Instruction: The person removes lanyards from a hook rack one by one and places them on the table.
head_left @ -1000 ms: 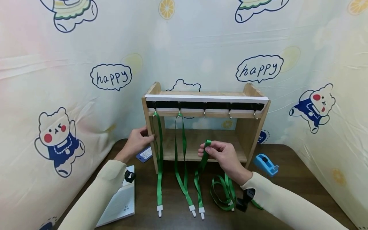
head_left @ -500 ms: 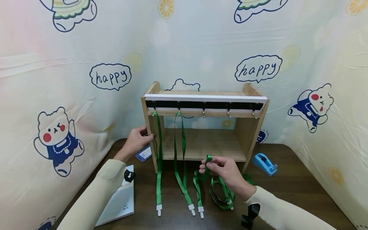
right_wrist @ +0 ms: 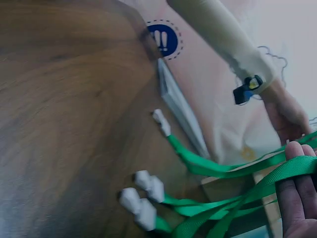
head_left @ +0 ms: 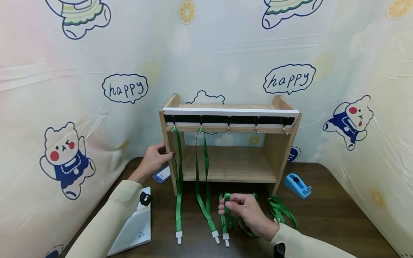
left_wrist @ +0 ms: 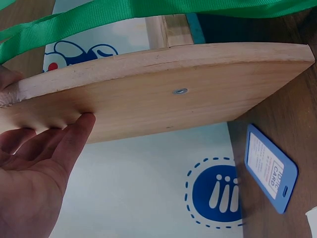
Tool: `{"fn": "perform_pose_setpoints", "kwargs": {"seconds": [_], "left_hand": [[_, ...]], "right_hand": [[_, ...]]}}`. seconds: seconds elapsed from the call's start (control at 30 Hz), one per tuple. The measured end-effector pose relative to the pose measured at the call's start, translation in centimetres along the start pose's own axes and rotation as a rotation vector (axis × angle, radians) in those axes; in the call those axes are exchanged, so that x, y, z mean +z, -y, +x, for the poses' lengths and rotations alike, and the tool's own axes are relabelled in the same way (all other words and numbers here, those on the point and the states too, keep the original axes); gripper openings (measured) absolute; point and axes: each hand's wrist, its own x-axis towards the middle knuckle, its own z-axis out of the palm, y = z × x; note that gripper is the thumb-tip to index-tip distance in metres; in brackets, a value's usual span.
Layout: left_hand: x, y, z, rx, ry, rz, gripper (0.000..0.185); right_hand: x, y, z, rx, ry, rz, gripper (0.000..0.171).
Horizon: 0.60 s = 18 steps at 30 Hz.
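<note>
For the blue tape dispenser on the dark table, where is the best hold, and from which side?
Probably from above, fingers across the two flat sides of the blue tape dispenser at its taller rounded end; the low cutter end tapers. It lies apart from the wooden shelf, so both sides look open.

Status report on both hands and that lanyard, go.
Left hand braces wooden hook rack's side panel, fingers flat. Right hand pinches loop of green ribbon lanyard low over dark table. Three hooks free; loose lanyards beside hand.
</note>
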Motion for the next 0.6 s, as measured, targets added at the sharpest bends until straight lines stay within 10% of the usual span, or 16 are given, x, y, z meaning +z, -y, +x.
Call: {"fn": "perform_pose_setpoints", "kwargs": {"seconds": [0.6], "left_hand": [[0.0,0.0,0.1,-0.011,-0.002,0.011,0.049]], "right_hand": [[0.1,-4.2,1.5,0.001,-0.245,-0.007,0.035]]}}
